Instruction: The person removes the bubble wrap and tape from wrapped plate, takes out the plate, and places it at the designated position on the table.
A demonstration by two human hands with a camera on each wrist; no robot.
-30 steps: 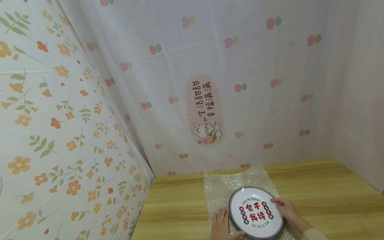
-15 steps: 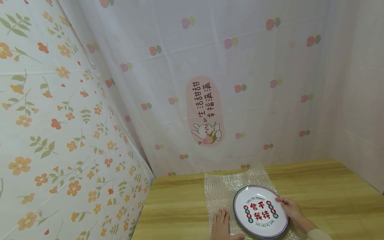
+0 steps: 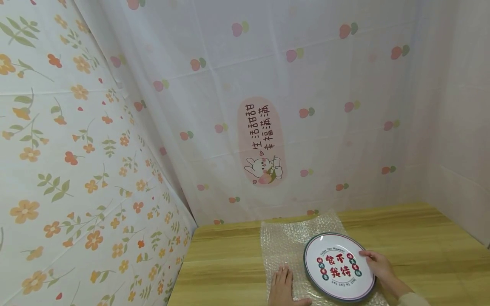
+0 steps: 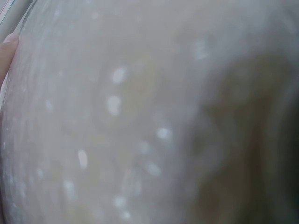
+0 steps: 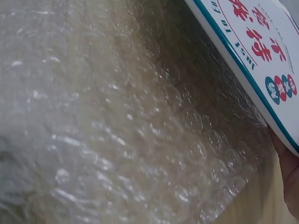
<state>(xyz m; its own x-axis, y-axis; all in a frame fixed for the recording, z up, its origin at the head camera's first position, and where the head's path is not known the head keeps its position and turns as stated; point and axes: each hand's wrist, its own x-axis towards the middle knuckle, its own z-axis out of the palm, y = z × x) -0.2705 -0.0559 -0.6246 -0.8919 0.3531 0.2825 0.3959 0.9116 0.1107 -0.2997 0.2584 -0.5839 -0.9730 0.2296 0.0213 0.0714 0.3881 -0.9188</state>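
Observation:
A round white plate point(image 3: 340, 285) with a green rim and red lettering is over the bubble wrap point(image 3: 281, 238). My right hand point(image 3: 380, 267) grips the plate's right edge, thumb on top and fingers underneath. Seen from the right wrist, the plate point(image 5: 261, 51) is tilted and raised above the bubble wrap point(image 5: 117, 130), and a dark shadow lies below it. To the plate's left, my left hand point(image 3: 283, 289) rests flat on the bubble wrap with fingers straight. The left wrist view is filled by blurred bubble wrap point(image 4: 93, 130), with a fingertip point(image 4: 7, 51) at its left edge.
A wooden table point(image 3: 222, 263) lies under the wrap. Behind it hangs a white curtain point(image 3: 325, 148) with a heart pattern and a pink rabbit print. A flowered cloth point(image 3: 95, 191) closes off the left side.
The plate has shifted to the right and slightly away, with my right hand moving along on its edge. My left thumb has come off the plate's rim; that hand otherwise stays on the wrap.

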